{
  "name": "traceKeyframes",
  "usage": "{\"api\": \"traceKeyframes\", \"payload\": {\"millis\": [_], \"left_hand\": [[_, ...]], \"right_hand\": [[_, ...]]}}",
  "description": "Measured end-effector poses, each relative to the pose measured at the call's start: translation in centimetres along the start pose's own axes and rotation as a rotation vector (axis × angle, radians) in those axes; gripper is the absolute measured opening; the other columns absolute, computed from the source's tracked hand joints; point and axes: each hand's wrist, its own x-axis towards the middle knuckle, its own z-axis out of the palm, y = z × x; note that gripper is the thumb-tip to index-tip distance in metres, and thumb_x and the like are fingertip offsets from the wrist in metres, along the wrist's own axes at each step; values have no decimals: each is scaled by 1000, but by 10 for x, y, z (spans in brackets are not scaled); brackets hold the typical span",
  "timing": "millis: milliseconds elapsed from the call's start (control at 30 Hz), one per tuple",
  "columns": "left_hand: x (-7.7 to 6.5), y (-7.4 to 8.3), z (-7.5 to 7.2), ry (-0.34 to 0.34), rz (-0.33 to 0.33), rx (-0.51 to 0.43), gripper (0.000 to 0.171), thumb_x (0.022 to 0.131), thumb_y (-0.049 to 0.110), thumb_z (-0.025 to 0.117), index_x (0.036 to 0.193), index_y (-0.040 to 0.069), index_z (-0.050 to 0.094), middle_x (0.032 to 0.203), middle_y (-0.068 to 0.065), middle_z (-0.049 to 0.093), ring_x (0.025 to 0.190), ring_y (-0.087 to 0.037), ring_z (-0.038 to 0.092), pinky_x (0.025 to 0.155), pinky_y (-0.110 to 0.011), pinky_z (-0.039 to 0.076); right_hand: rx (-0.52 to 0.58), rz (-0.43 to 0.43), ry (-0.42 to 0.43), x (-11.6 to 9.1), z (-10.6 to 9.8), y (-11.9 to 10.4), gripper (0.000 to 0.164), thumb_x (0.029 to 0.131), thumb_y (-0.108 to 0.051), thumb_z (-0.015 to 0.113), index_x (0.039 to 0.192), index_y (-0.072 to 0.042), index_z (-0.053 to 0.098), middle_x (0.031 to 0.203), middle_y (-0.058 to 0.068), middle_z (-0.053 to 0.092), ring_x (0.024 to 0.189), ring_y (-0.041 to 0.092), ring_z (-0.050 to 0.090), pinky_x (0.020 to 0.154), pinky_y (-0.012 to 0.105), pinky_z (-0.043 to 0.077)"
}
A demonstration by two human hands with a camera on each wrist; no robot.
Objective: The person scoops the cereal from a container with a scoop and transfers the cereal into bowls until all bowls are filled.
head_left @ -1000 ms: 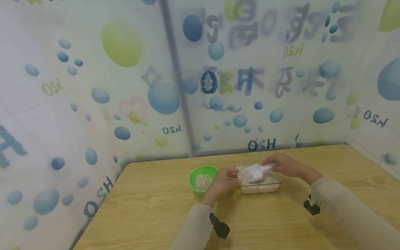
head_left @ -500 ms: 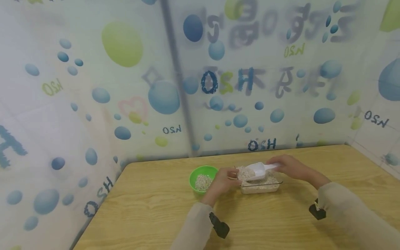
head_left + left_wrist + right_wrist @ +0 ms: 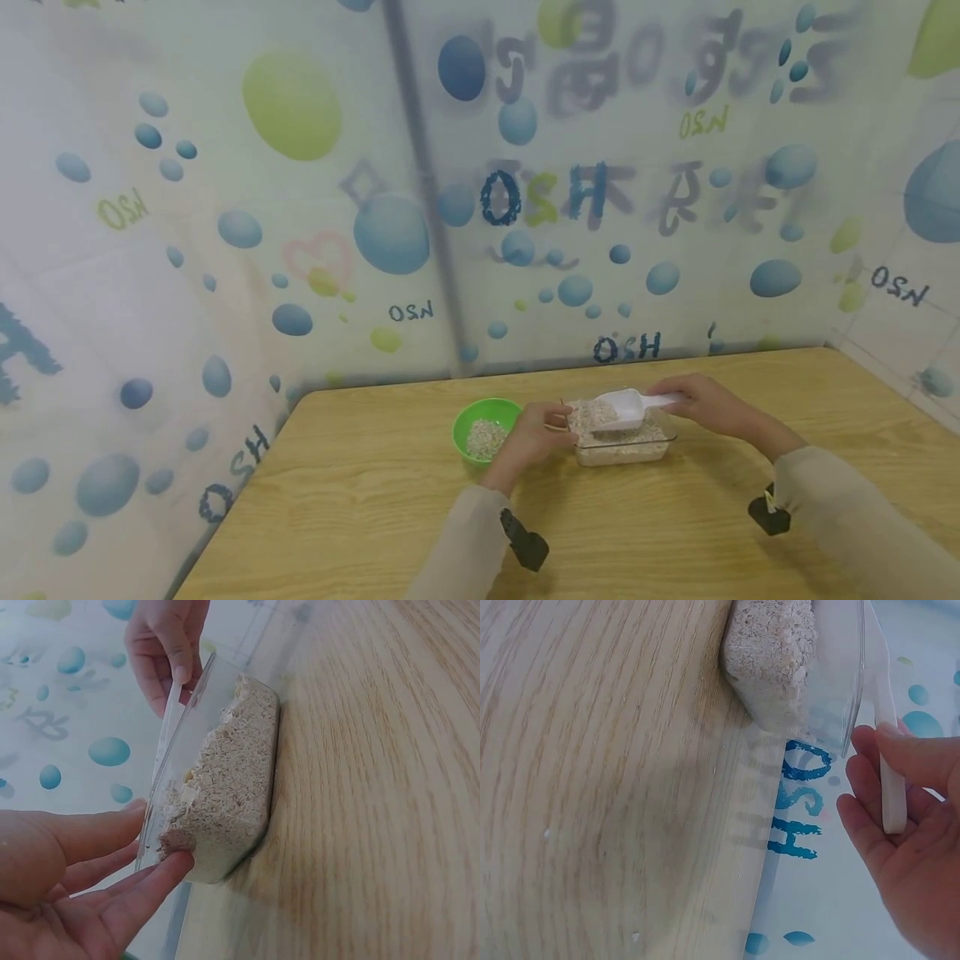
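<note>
On a wood-grain table (image 3: 360,492), w/ a pale sheet (image 3: 322,196) of bubbles & mirror-image "H2O" lettering behind, I see, via head cam, 2 bare hands in cream sleeves (image 3: 465,533). Black gadget (image 3: 527,543) at L wrist, matching one (image 3: 770,512) at R. Green bowl (image 3: 489,409) w/ a small heap (image 3: 486,439) of flakes in it stands just L of the L hand (image 3: 532,433), which hides part of the bowl's R side. That hand sits btwn bowl & glass box (image 3: 622,455), right in the way. A few crumbs (image 3: 546,833) dot the table in R wrist cam.

Box is on the table, well filled w/ pale flakes (image 3: 648,430). L thumb & fingers are spread, holding the box's L end. R hand (image 3: 705,402) pinches the handle of a white scoop (image 3: 628,408) btwn thumb & fingers, handle end lying against the palm side. Scoop's head points L, over the box, flakes at its mouth; can't tell if its underside touches those below. R fingers are just past the box's R end.
</note>
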Motion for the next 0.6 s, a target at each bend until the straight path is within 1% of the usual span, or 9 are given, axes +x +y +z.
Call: {"api": "traceKeyframes", "payload": {"millis": [200, 333, 433, 600], "left_hand": [[-1, 1, 0, -4, -2, 7, 37, 79, 8, 72, 115, 3, 62, 101, -11, 63, 95, -23, 59, 77, -33, 50], [-4, 3, -3, -17, -5, 3, 38, 79, 7, 71, 116, 4, 61, 106, -13, 61, 96, -24, 59, 78, -34, 50], [-7, 6, -7, -33, 10, 15, 40, 80, 7, 71, 118, 4, 60, 110, -15, 60, 97, -26, 59, 78, -34, 51], [-11, 5, -18, -41, 26, 36, 40, 82, 10, 69, 119, 5, 59, 111, -15, 60, 98, -25, 59, 75, -33, 51]], "right_hand": [[27, 7, 2, -2, -2, -4, 25, 87, 2, 57, 110, 10, 60, 111, 24, 59, 104, 41, 54, 81, 49, 46], [18, 8, 24, -4, -3, -5, 25, 87, 4, 55, 111, 10, 60, 111, 24, 59, 104, 41, 53, 82, 49, 46], [11, 10, 45, -6, -3, -5, 26, 87, 4, 55, 112, 9, 60, 112, 24, 59, 105, 42, 53, 81, 50, 46], [22, 5, 56, -6, -5, -8, 27, 89, 0, 55, 115, 9, 58, 113, 25, 58, 106, 43, 52, 81, 50, 46]]}}
